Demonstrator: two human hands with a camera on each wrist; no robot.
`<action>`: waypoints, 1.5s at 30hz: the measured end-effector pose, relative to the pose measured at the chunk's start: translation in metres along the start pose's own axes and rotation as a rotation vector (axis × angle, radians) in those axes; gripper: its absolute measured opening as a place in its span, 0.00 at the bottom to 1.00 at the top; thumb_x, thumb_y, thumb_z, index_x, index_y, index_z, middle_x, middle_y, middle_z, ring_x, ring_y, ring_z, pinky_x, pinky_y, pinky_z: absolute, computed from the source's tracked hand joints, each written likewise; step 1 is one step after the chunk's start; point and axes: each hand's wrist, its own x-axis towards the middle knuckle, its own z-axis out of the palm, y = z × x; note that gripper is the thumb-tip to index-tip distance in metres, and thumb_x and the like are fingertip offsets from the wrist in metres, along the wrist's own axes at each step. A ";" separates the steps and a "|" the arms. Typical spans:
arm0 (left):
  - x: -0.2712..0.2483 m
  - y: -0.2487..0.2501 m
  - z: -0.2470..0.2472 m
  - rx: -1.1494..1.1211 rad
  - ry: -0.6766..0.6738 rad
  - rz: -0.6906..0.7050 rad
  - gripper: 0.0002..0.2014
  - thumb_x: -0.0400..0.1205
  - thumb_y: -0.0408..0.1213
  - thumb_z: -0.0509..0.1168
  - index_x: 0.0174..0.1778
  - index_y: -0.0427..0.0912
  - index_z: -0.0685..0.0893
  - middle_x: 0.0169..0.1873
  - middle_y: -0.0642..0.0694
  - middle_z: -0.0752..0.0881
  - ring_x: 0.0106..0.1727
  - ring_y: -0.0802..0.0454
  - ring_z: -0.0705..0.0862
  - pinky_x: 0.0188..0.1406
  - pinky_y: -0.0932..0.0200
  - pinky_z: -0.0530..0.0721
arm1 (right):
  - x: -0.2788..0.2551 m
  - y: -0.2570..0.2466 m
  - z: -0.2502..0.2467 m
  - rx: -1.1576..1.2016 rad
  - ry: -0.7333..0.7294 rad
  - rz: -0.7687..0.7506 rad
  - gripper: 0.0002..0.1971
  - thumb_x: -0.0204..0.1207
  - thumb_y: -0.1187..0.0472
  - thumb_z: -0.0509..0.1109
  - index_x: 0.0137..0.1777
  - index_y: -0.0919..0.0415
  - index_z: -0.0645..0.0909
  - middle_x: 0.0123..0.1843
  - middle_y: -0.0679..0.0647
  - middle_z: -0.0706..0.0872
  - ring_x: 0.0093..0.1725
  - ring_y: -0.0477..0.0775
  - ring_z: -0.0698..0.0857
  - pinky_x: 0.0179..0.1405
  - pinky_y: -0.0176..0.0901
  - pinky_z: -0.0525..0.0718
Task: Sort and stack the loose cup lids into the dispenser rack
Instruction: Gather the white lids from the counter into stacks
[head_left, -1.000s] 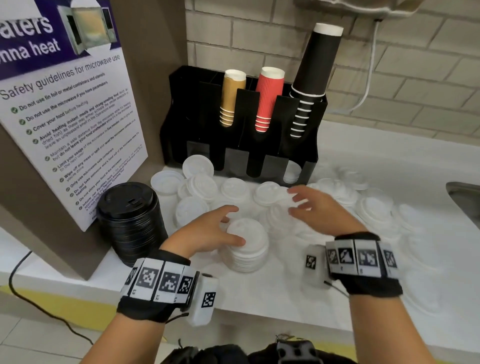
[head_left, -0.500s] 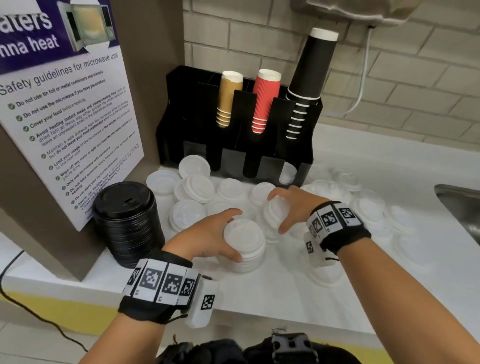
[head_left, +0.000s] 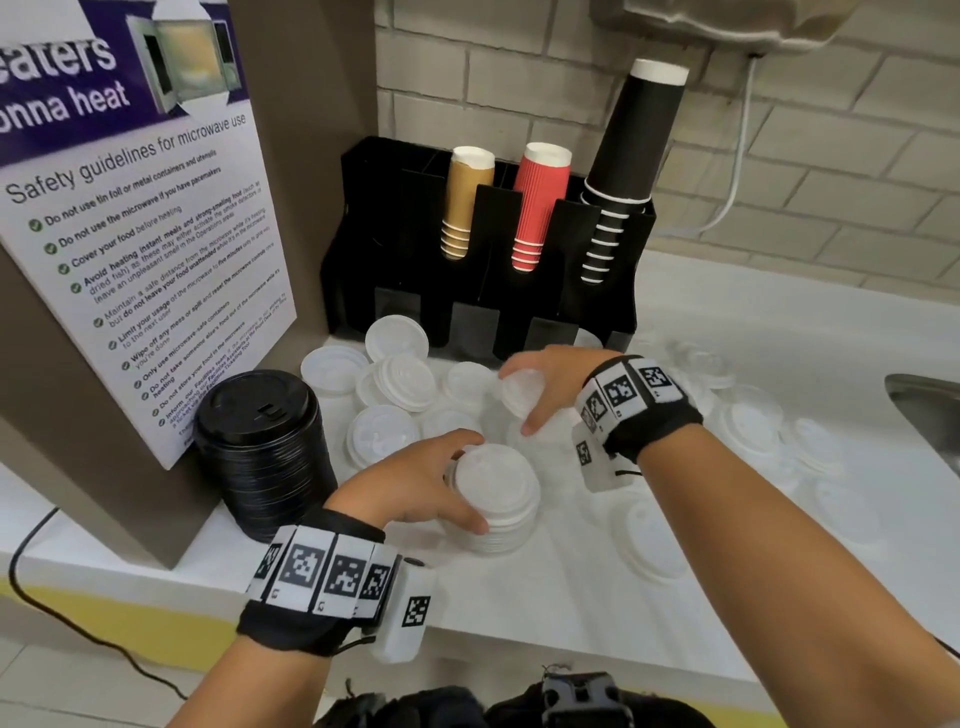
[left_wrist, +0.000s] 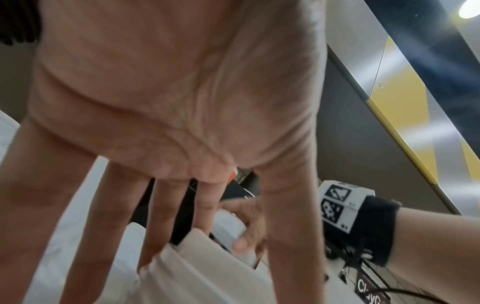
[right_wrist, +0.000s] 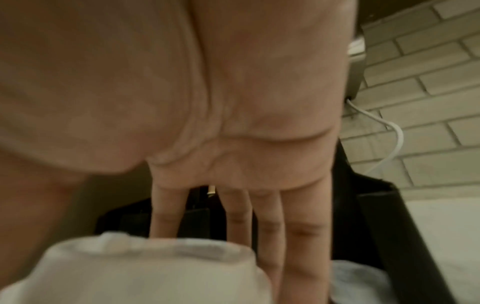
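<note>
With the left hand (head_left: 415, 486) steadying the white lid stack (head_left: 496, 501) and the right hand's (head_left: 553, 382) fingers gripping a white lid (head_left: 519, 392), a misaligned drop could topple the stack across the desk (head_left: 597, 597).

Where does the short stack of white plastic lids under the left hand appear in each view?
Head: stack of white plastic lids, lower centre, gripped by the left hand.
Left wrist: bottom centre, under the fingers.
Right wrist: cannot tell; a different stack fills the bottom.
Shared landmark: black dispenser rack.
</note>
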 end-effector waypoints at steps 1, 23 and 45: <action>0.000 0.000 0.000 -0.001 0.002 -0.003 0.46 0.67 0.40 0.82 0.79 0.56 0.65 0.64 0.58 0.75 0.63 0.56 0.76 0.62 0.61 0.73 | 0.001 -0.003 -0.002 0.036 0.070 -0.022 0.45 0.61 0.46 0.84 0.77 0.40 0.65 0.73 0.52 0.72 0.69 0.57 0.75 0.56 0.46 0.77; 0.004 -0.002 -0.001 0.000 -0.018 0.040 0.41 0.65 0.29 0.82 0.72 0.57 0.72 0.55 0.66 0.77 0.62 0.55 0.77 0.63 0.57 0.76 | -0.008 0.011 0.042 -0.087 -0.109 0.004 0.40 0.61 0.56 0.85 0.70 0.40 0.69 0.62 0.51 0.68 0.59 0.57 0.75 0.52 0.51 0.82; 0.001 -0.011 0.002 -0.061 0.055 0.045 0.38 0.65 0.31 0.82 0.70 0.53 0.75 0.52 0.64 0.80 0.49 0.64 0.82 0.49 0.66 0.80 | -0.077 -0.014 0.100 0.704 0.387 -0.222 0.25 0.63 0.53 0.84 0.59 0.40 0.81 0.61 0.45 0.80 0.54 0.39 0.78 0.50 0.32 0.75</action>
